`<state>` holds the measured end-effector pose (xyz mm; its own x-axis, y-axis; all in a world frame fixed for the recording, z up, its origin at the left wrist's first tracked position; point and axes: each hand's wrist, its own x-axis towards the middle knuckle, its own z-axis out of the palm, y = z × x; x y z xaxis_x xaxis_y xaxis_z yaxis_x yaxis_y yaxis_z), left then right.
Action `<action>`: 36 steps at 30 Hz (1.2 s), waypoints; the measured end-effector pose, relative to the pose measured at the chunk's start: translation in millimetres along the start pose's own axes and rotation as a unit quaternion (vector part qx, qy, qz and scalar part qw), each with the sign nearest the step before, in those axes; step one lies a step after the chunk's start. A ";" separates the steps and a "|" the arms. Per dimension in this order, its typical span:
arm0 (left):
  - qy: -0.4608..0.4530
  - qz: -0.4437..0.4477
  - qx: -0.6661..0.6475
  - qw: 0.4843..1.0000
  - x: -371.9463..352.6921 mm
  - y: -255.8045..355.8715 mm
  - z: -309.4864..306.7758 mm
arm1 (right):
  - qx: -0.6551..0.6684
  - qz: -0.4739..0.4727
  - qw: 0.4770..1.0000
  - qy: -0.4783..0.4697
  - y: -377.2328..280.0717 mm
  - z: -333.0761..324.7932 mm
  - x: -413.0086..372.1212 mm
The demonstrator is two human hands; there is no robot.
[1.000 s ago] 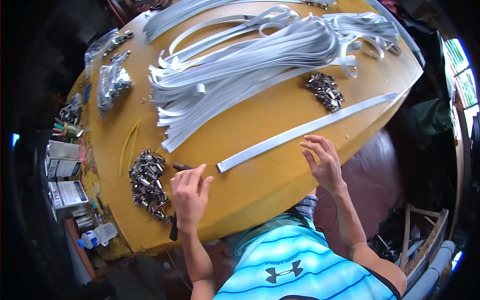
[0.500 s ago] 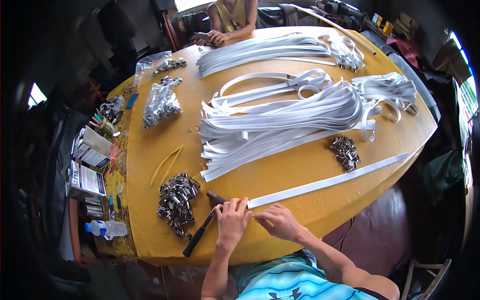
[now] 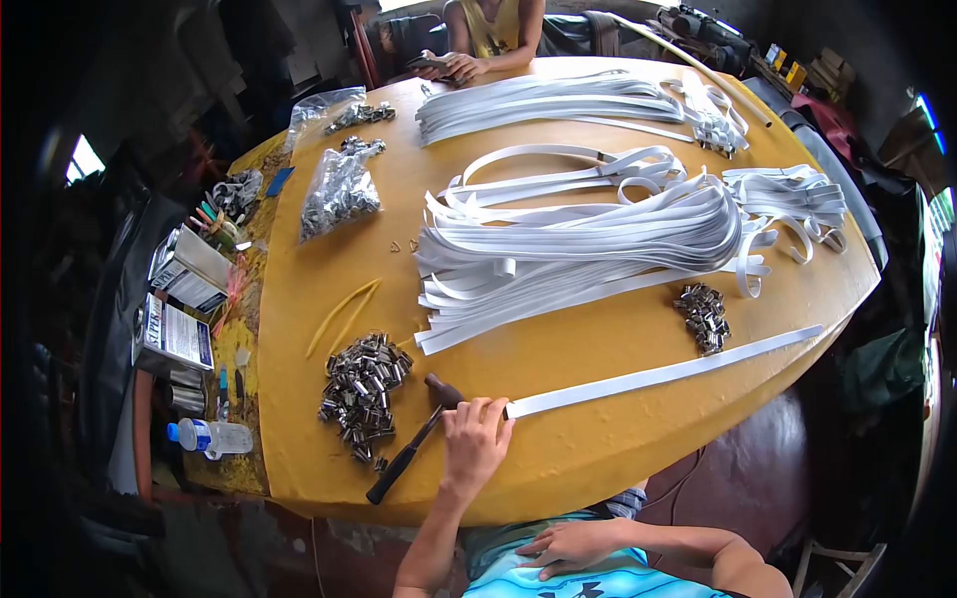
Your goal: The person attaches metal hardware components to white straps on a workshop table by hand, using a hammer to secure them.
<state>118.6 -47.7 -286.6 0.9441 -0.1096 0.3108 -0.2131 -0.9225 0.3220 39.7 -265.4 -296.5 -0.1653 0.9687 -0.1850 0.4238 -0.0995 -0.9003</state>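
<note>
My left hand [image 3: 477,439] is closed at the near end of a flat white strap [image 3: 658,379], thumb and fingertips pressed at the tip, where a small dark piece shows. The strap stretches away to the right along the table's front edge. Just left of that hand lies a hammer [image 3: 399,468] with a black handle, its brown head partly beside my knuckles. My right hand [image 3: 573,546] rests against my blue shirt below the table edge, fingers spread and nothing seen in it. A pile of small metal clips [image 3: 364,394] sits left of the hammer.
Bundles of white straps [image 3: 588,234] cover the table's middle. A smaller metal pile [image 3: 704,317] lies behind the strap. At left are a bag of metal parts [image 3: 339,194], cans [image 3: 174,334] and a water bottle [image 3: 211,439]. Across the table, a person [image 3: 493,35] holds a phone-like object.
My right hand has left the strap end and dropped to my shirt. My left hand stays at the strap's tip. The view has shifted slightly.
</note>
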 end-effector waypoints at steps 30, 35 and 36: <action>0.025 -0.145 -0.345 0.927 -27.8 12.7 -23.7 | -0.092 0.067 0.878 0.466 30.1 -132.9 12.7; -0.018 -0.219 -0.413 0.884 -35.8 11.6 -25.9 | 0.014 0.087 0.894 0.439 23.3 -139.0 7.7; -0.020 -0.224 -0.435 0.872 -38.6 9.7 -22.6 | 0.024 0.115 0.891 0.439 20.9 -139.1 7.2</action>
<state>74.4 -44.1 -275.2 0.9861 0.1597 -0.0464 0.0856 -0.2479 0.9650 171.3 -228.9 -261.8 0.6904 0.7234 -0.0054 0.3146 -0.3070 -0.8982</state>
